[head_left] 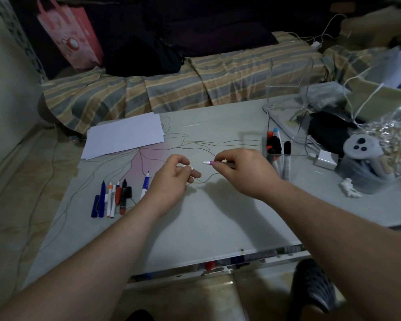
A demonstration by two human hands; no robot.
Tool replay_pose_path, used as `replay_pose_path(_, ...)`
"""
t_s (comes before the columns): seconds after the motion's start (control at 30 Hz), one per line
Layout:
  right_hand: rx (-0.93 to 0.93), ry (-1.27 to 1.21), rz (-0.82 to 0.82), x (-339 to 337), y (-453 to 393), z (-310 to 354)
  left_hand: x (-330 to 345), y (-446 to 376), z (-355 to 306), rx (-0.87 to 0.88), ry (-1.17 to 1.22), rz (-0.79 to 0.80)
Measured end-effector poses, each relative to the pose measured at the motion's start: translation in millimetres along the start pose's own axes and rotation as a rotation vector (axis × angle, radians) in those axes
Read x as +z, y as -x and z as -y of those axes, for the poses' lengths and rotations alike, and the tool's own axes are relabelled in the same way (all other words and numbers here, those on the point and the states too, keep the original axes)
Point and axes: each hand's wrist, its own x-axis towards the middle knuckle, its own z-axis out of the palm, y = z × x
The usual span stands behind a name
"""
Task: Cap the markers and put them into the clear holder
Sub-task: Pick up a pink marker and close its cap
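Observation:
My right hand [243, 172] pinches an uncapped marker [208, 162] whose pink tip points left. A short gap away, my left hand [171, 181] pinches a small white cap [190, 168] between thumb and fingers. Several markers and pens [112, 199] lie in a row on the table to the left, some uncapped, with a loose black cap [128, 191] and a blue-and-white marker [145, 185] beside them. The clear holder [285, 126] stands at the right with several capped markers [274, 144] in it.
A stack of white paper [123, 135] lies at the table's far left. A game controller [361, 149], a white charger [325, 159], a black cloth and bags crowd the right side. A striped bed runs behind the table [218, 216]. A dark shoe [310, 288] is below.

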Motion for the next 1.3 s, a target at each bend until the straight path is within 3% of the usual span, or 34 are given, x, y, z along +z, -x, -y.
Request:
replay_pose_path(0.3, -0.059, -0.021, -0.034, 1, -2, 10, 4, -11, -10, -0.278, 0.753, 0.026)
replay_pose_path(0.67, -0.111, 0.039, -0.070, 5, -4, 17, 4, -5, -20, -0.279, 0.804, 0.094)
replay_pose_path(0.77, -0.136, 0.119, -0.109, 5, -4, 18, 3, -2, -20, -0.175, 0.600, 0.106)
replay_pose_path(0.87, -0.200, 0.271, -0.169, 5, -3, 20, 0, 4, -13, 0.069, -0.027, 0.070)
replay_pose_path(0.93, -0.229, 0.351, -0.209, 6, -2, 23, -1, 7, -11, 0.205, -0.297, -0.013)
replay_pose_path(1.07, -0.262, 0.398, -0.242, 8, -3, 25, -6, 5, -11, 0.400, -0.529, -0.144)
replay_pose_path(1.3, -0.257, 0.394, -0.230, 5, -3, 22, -9, 4, -14, 0.505, -0.660, -0.084)
